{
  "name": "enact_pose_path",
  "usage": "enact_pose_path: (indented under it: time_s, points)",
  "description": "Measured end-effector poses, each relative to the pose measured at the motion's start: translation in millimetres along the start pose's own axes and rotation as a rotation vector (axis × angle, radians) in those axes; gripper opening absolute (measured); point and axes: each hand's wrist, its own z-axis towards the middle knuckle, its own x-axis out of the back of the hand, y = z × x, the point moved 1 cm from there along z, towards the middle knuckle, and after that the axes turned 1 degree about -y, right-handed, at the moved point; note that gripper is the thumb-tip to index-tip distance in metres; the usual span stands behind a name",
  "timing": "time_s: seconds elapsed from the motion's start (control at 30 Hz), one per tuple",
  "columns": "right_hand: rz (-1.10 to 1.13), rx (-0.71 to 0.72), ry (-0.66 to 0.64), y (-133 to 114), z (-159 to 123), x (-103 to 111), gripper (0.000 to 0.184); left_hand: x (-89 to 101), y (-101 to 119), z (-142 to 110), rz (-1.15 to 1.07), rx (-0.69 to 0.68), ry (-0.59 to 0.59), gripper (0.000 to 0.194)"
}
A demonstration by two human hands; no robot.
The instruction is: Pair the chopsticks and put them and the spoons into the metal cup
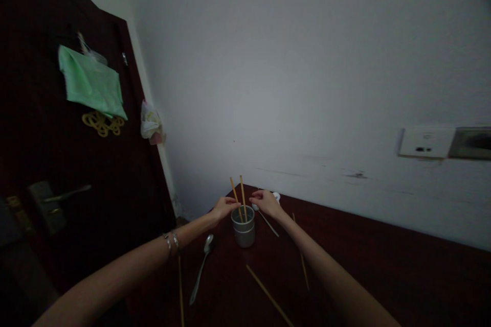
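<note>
A grey cylindrical cup [244,237] stands upright on the dark red table with two chopsticks in it, both rising above its rim. My left hand [225,206] is at the rim, its fingertips closed on the left chopstick [233,187]. On the other side, my right hand [266,201] hovers beside the right chopstick [242,187], thumb and finger slightly apart, with a small gap to it. Behind the cup, a spoon [269,224] lies partly below my right hand. Another spoon [202,271] lies left of the cup.
Loose chopsticks lie on the table: one at the front [268,294], one by my right forearm [303,263], one at the left [180,291]. A white object [276,196] sits behind my right hand. A wall borders the table's back; a dark door [126,179] stands left.
</note>
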Motion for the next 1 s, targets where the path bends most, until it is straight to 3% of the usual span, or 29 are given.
enact_pose_path:
  time_s: [0.1, 0.23, 0.57, 0.7, 0.77, 0.87, 1.0]
  points:
    - [0.027, -0.027, -0.004, -3, 13, -14, 0.036, -2.1, 4, -4, 0.005, 0.001, 0.004, 0.038]
    - [0.034, -0.036, -0.018, -6, 19, -22, 0.024, -5.1, 8, -6, -0.006, 0.003, -0.004, 0.036]
    - [0.107, -0.029, 0.101, -11, 15, -20, 0.019, -6.0, 6, -1, 0.000, 0.005, -0.028, 0.036]
    - [0.204, -0.020, 0.181, -23, 20, 7, 0.025, -4.1, 4, 3, -0.050, 0.029, -0.050, 0.036]
    - [0.385, -0.032, 0.224, -29, 19, 30, 0.028, -1.8, 8, 6, -0.100, 0.055, -0.060, 0.037]
    - [0.657, -0.017, 0.312, -35, 11, 67, 0.025, 5.2, 23, 9, -0.161, 0.082, -0.061, 0.037]
    - [0.663, -0.083, 0.333, -23, -9, 92, 0.019, 20.8, 54, 19, -0.192, 0.018, -0.008, 0.038]
